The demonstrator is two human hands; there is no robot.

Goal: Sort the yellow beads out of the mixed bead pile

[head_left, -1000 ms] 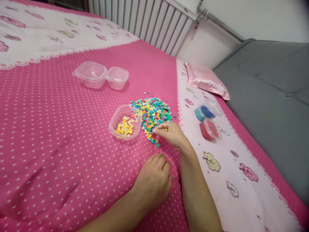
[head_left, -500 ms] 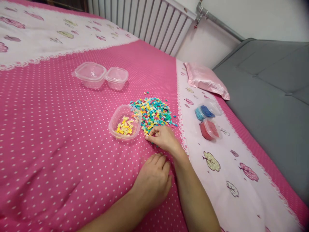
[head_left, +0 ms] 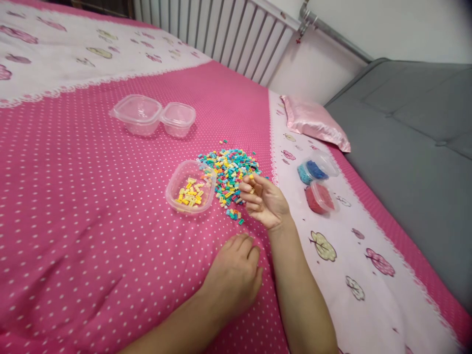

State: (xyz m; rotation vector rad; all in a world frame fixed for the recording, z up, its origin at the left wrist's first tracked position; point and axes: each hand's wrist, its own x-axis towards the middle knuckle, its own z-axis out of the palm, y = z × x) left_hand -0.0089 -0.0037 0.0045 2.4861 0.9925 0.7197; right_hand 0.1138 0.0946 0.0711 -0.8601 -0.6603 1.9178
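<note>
My right hand [head_left: 266,202] is raised at the near right edge of a pile of small coloured toy bricks [head_left: 233,169], palm turned up. Between its thumb and fingertip is a small yellow brick [head_left: 251,177]; a further yellow bit shows by the curled fingers. My left hand [head_left: 234,268] lies palm down on the bedspread in front, its fingers curled together and their tips partly hidden. Left of the pile stands a clear plastic tub [head_left: 173,199] with yellow and pale yellow bricks [head_left: 190,193] in it. A few loose bricks [head_left: 233,215] lie on the pile's near side.
Two joined clear tubs [head_left: 138,114] stand farther back on the pink dotted bedspread [head_left: 92,162]. To the right are a tub of blue bricks [head_left: 316,169] and one of red bricks [head_left: 319,199]. Beyond them lie a pink pillow [head_left: 315,123] and a grey headboard [head_left: 413,132].
My right hand has lifted from the pile's near edge, moved right and turned palm up, with a yellow brick now showing in its fingers. My left hand stays in place.
</note>
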